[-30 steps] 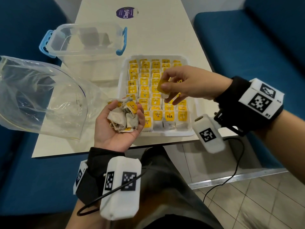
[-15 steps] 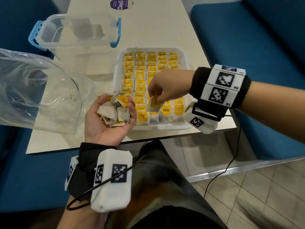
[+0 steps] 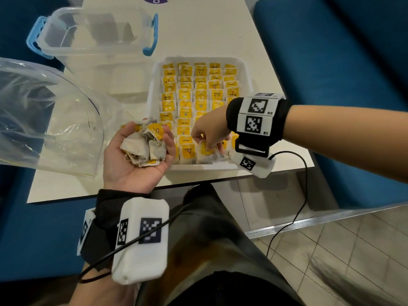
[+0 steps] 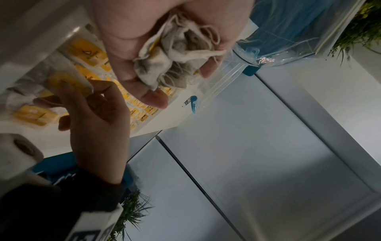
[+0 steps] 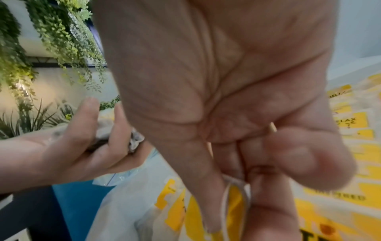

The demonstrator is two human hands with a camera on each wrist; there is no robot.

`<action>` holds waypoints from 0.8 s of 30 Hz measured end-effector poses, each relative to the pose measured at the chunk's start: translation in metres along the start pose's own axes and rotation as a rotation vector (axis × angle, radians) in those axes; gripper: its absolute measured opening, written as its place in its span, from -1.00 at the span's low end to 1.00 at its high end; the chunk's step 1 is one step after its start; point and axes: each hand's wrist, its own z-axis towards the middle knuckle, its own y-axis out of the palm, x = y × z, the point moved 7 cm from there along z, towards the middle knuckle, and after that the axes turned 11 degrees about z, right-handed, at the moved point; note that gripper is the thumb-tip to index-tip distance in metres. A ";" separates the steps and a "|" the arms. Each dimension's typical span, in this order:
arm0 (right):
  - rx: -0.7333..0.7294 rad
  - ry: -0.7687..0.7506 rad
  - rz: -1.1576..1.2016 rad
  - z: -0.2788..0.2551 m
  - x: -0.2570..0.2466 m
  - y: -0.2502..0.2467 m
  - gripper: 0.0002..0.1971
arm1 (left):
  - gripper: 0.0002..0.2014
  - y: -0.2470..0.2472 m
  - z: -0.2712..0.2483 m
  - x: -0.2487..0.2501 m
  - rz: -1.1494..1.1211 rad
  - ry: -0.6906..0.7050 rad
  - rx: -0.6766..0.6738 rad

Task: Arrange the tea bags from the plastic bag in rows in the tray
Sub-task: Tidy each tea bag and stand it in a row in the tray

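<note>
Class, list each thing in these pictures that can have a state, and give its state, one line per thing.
tray: on the table, nearly filled with rows of tea bags
plastic bag: open, lying on the table
clear box: lid off
left hand: palm up, holds a clump of tea bags
right hand: pinches one tea bag at the tray's near row

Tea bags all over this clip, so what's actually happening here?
A person is filling a white tray on the table with tea bags in rows. The left hand cups a loose bunch of tea bags, palm up, beside the tray. The right hand pinches one tea bag and is setting it into the tray's near row. The tray is nearly full. A clear plastic bag lies to the left, and a clear box stands behind it.
</note>
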 end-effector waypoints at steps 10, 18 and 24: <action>0.089 0.042 -0.020 0.001 -0.003 -0.001 -0.87 | -0.74 -0.001 -0.001 0.001 -0.001 0.006 0.021; 0.183 0.073 0.030 0.000 -0.003 -0.012 -0.78 | -0.73 0.002 -0.002 -0.001 -0.006 0.009 0.012; 0.407 -0.050 0.126 -0.019 -0.011 -0.039 -0.75 | -0.70 0.008 -0.001 -0.006 0.029 -0.025 -0.023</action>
